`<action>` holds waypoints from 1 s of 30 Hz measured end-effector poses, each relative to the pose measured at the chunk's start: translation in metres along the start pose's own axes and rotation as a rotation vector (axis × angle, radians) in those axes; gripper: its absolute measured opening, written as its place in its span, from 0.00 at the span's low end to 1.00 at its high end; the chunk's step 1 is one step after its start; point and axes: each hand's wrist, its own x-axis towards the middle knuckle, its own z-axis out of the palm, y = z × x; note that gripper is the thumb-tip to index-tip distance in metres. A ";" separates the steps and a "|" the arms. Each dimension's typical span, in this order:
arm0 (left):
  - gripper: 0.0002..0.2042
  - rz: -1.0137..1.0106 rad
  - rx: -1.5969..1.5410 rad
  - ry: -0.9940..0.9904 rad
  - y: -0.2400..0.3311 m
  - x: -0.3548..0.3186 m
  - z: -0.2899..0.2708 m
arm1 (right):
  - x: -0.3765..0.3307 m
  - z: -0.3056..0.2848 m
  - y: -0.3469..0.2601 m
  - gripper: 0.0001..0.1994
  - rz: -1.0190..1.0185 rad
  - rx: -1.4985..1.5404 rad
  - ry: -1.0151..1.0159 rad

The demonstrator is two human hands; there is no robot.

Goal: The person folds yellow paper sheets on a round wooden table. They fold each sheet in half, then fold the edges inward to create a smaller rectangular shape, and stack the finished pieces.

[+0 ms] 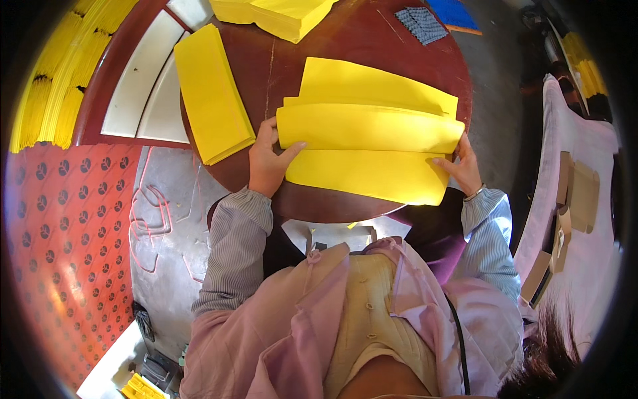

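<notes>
Yellow sheets are lying in a loose stack on the near side of a round dark-red table, and both hands are working on them. The left hand is pinching the left end of a folded sheet, thumb lying on top, fingers tucked under. The right hand is gripping the right end, fingers curling over the edge of the lowest sheet, which is hanging a bit past the table's rim.

Just left of the left hand a thick yellow stack is sitting diagonally on the table, half over the edge. Another yellow pile is sitting at the far side, well apart from the hands. A small blue checked cloth is lying near the far right rim. Red patterned sheeting is covering the floor to the left.
</notes>
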 end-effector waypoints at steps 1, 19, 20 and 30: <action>0.29 0.004 0.011 0.011 0.001 0.001 0.001 | 0.001 0.001 -0.003 0.35 -0.013 -0.012 0.013; 0.19 0.083 0.340 0.196 -0.009 0.015 -0.002 | -0.010 0.026 0.005 0.32 0.003 -0.166 0.335; 0.18 0.058 0.327 0.189 -0.008 0.015 -0.001 | -0.012 0.027 0.005 0.32 0.027 -0.155 0.348; 0.16 0.143 0.462 0.195 -0.007 0.016 -0.001 | -0.015 0.041 0.006 0.27 -0.081 -0.256 0.527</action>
